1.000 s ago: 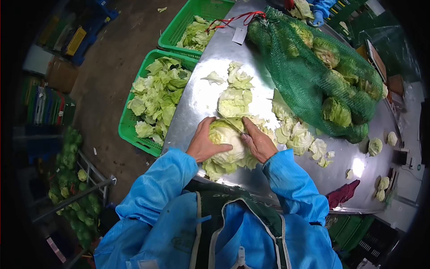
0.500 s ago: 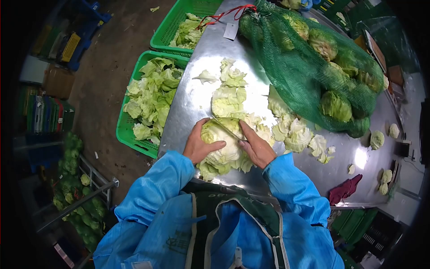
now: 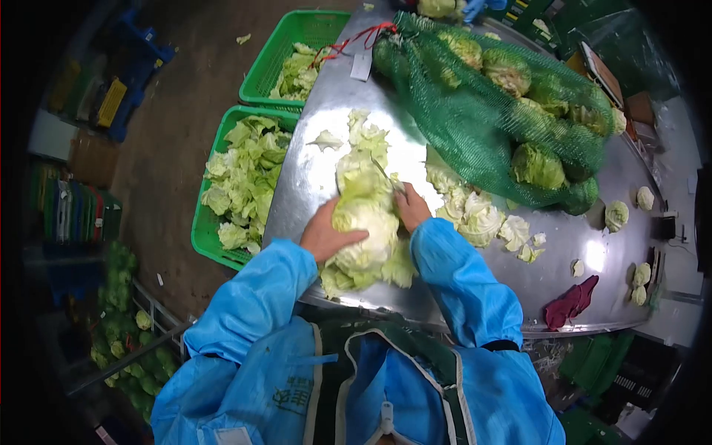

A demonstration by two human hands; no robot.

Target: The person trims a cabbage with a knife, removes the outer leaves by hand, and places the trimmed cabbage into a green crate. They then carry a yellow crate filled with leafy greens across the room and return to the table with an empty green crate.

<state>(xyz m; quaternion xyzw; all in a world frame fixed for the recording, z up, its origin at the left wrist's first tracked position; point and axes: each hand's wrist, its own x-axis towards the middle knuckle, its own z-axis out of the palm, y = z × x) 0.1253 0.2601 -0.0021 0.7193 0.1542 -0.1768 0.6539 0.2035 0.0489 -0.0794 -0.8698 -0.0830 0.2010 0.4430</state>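
Observation:
A pale green cabbage rests on the metal table in front of me, with loose outer leaves under and around it. My left hand is closed against its left side, thumb across the front. On the other side, my right hand grips a knife, whose thin blade points up and left beyond the cabbage; the handle is mostly hidden in the fingers. A leaf stands out from the head's far side, near the blade.
Green crates of leaves stand left of the metal table. A green mesh bag of cabbages lies at the back right. Trimmed leaves, small heads and a maroon cloth are on the right. Another person's blue-gloved hand shows at the top.
My right hand and the knife have moved off the cabbage's top to its far right side. A leaf now stands away from the head. The whole view has shifted slightly.

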